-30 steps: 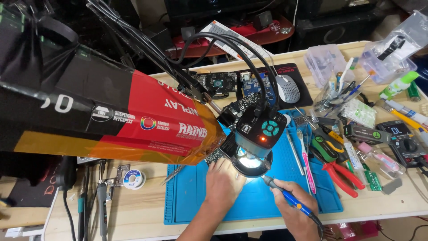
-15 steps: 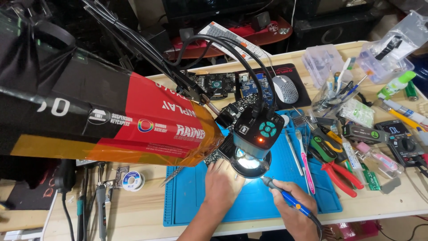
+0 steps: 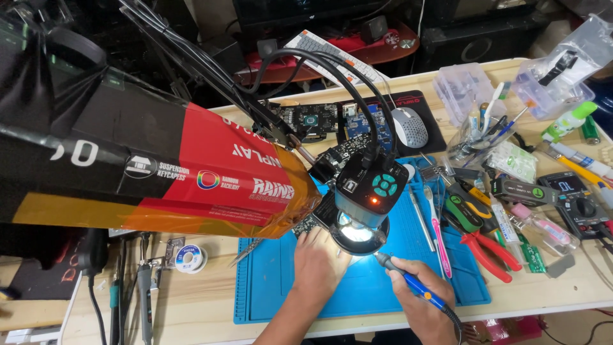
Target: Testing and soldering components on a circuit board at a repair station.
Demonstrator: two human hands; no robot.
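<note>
Left hand (image 3: 317, 260) laid flat, fingers together, on the blue mat (image 3: 274, 287), fingertips pressing against the edge of a circuit board (image 3: 313, 220) that lies mostly hidden under a long carton and the magnifier. Right hand (image 3: 421, 305) closed in a pen grip around a blue-handled soldering iron (image 3: 408, 281), tip aimed up-left beneath the lit ring of the black magnifier lamp (image 3: 367, 204); exact contact point of the tip hard to make out under the glare. Cord of the iron trailing off past the wrist toward the bottom edge.

Filling the left half of the view, close to the camera: a long carton (image 3: 159, 172), black at its far end, red in the middle with small white and rainbow-coloured badges, orange along the near corner, hanging over the mat's upper left. On the wooden desk (image 3: 204, 306), left of the mat, a small round solder spool (image 3: 189, 257) with a white label. Right of the mat, red-handled pliers (image 3: 491, 249) and green-handled cutters (image 3: 463, 214) side by side. Farther right, a dark multimeter (image 3: 578, 198) with a grey screen. Upper right, a clear plastic box (image 3: 463, 89) and a clear bag (image 3: 562, 70) holding a dark part. Behind the lamp, a white mouse (image 3: 408, 126) on a black pad.
</note>
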